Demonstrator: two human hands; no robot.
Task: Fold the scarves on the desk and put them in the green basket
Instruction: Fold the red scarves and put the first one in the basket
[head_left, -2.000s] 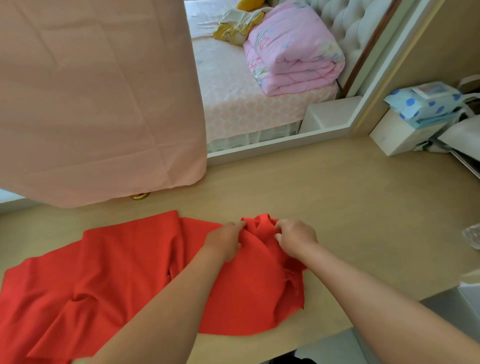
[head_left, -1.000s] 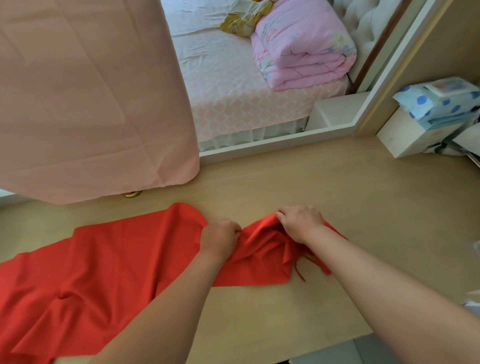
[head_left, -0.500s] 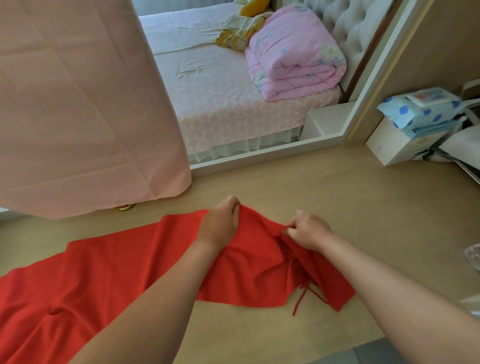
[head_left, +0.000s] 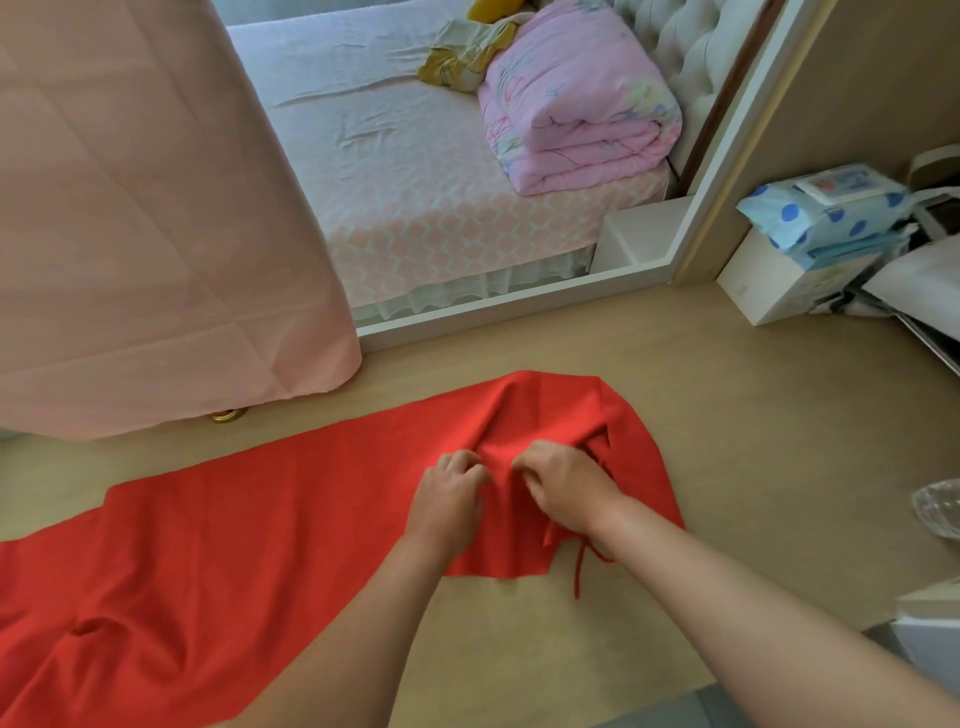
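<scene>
Left hand (head_left: 449, 491) and right hand (head_left: 563, 488) closed in, now nearly knuckle to knuckle, both pinched on a raised ridge of the red scarf (head_left: 270, 525) near its right end; half a second back sat well apart, left on the far edge, right on the bunched end. Right end of the scarf spread out since then: no longer a crumpled heap, far edge rounded and lying mostly flat on the surface (head_left: 727, 405), a few wrinkles and one loose red thread (head_left: 576, 569) trailing off the near edge by the right wrist. Long left part stayed draped across the surface, running out of view at lower left, with a crease there. Read as straightening, first fold not yet made. Green basket not in view, so placement far off. Pink curtain (head_left: 156, 208) hung just behind the scarf, apart from it. Tissue pack (head_left: 826, 208) on a white box at far right, well clear.
</scene>
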